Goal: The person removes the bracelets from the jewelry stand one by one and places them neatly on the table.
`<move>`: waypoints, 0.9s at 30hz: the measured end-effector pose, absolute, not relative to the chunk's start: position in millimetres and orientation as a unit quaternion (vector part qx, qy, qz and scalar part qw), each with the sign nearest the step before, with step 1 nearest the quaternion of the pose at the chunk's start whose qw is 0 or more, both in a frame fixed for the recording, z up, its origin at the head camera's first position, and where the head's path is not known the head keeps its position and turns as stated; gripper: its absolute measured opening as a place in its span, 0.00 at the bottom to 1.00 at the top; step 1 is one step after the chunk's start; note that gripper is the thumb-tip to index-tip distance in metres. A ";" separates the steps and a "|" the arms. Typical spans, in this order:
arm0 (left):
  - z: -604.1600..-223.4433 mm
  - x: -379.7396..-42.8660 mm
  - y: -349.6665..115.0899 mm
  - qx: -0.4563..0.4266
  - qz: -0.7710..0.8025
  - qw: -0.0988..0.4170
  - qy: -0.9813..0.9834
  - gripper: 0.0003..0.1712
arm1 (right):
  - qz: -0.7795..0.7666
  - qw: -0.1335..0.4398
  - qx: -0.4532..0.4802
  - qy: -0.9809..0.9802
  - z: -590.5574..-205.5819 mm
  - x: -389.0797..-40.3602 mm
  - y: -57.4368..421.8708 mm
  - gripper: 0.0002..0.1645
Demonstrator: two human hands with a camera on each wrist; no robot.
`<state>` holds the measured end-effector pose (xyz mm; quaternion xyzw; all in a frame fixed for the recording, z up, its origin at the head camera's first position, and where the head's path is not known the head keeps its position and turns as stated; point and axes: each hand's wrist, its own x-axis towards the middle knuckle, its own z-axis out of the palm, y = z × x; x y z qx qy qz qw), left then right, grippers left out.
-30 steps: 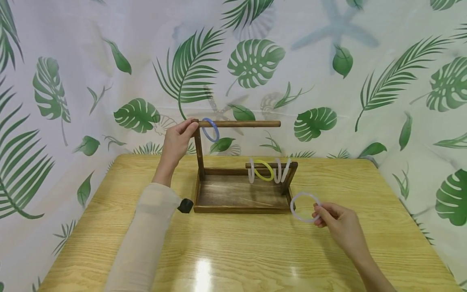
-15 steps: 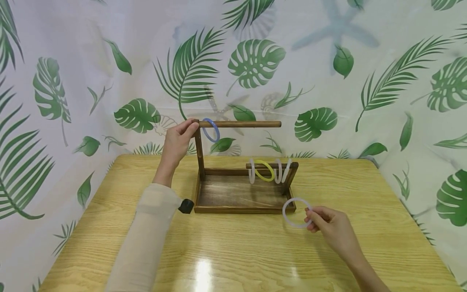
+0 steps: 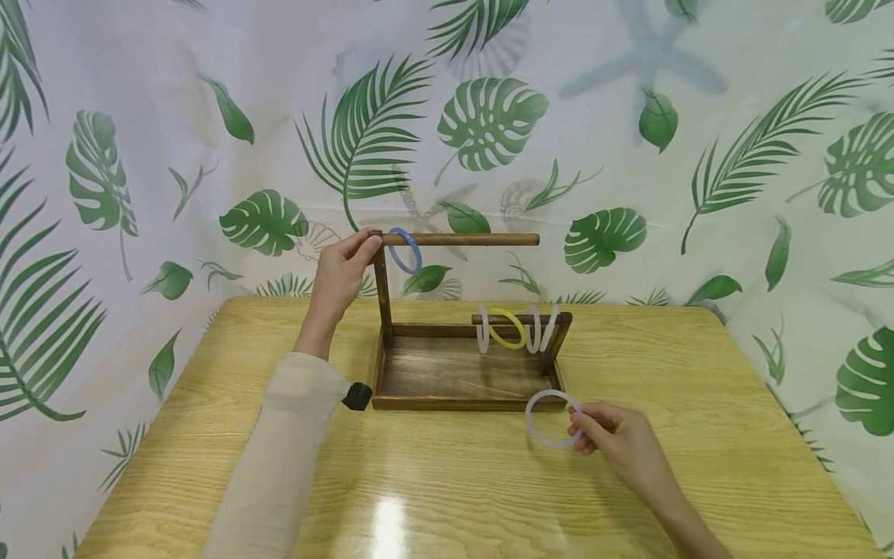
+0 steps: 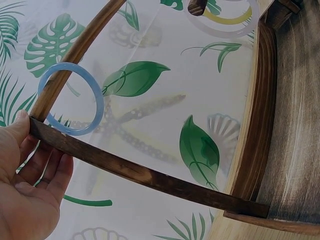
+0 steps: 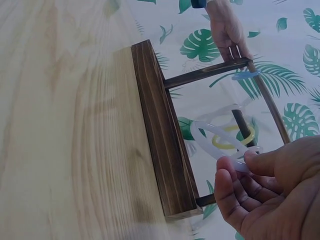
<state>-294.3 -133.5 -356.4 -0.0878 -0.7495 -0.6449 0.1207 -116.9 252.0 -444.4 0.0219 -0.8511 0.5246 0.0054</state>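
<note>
A dark wooden bangle rack (image 3: 447,404) stands on the table. My left hand (image 3: 337,272) grips the top corner of its tall post (image 4: 145,175), thumb on one side and fingers on the other. A blue bangle (image 4: 100,102) hangs on the long upper bar (image 3: 482,240) close to that hand. On the short lower bar (image 3: 476,319) hang a yellow bangle (image 3: 520,334) and several whitish ones. My right hand (image 3: 621,442) pinches a pale translucent bangle (image 3: 528,419) between thumb and fingers. In the head view this bangle overlaps the rack's front right corner.
The rack has a shallow tray base (image 3: 433,369) with a low rim. Around it lies the light wood tabletop (image 3: 433,481). Behind the table hangs a leaf-patterned cloth (image 3: 615,155). A small black device (image 3: 358,397) sits at my left wrist.
My right hand has moved left and a little nearer to me, carrying the pale bangle from beside the rack to its front right corner. The left hand has stayed on the post.
</note>
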 end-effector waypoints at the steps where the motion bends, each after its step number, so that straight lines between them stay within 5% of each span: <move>1: -356.6 -294.6 -133.5 -0.088 -0.644 0.120 -0.750 0.25 | 0.526 0.002 0.022 -0.850 -445.0 -116.9 250.8 0.12; 27: -356.5 -296.3 -134.8 -0.072 -0.637 0.107 -0.760 0.25 | 0.526 -0.063 0.074 -0.845 -453.8 -117.6 226.2 0.12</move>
